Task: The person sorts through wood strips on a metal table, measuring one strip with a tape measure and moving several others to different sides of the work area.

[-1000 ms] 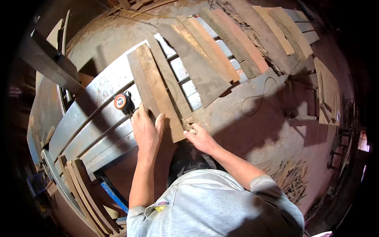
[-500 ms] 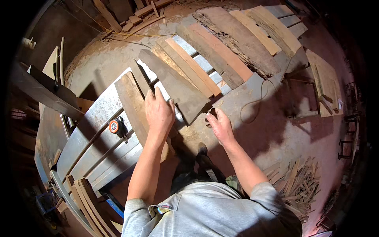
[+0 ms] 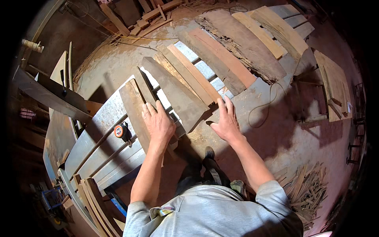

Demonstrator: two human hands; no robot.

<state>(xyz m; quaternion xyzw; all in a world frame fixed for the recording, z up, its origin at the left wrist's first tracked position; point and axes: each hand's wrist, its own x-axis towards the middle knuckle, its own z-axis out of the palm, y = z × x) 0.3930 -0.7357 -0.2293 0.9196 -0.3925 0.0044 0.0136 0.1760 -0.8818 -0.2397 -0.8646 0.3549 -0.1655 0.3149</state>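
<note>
My left hand (image 3: pixel 158 124) lies with its fingers stretched out over a brown plank (image 3: pixel 132 104) and the narrow dark strip beside it; whether it presses on them I cannot tell. Right of that hand, a wide grey-brown board (image 3: pixel 175 94) rests across the metal slats, its near end jutting toward me. My right hand (image 3: pixel 227 122) is by that near end, fingers raised and thumb apart, with nothing in it. Left of the brown plank, a round black tape measure (image 3: pixel 122 132) with an orange ring sits on the metal surface (image 3: pixel 90 136).
More boards lie side by side farther right, including a reddish plank (image 3: pixel 225 57) and a rough-edged slab (image 3: pixel 244 43). Light panels (image 3: pixel 331 85) stand at the right. A pile of offcuts (image 3: pixel 306 193) covers floor at lower right. Upright planks (image 3: pixel 92 201) stand lower left.
My right hand has opened and its fingers have spread, away from the board's near end. My left hand has drawn slightly back toward me. The whole view has shifted a little.
</note>
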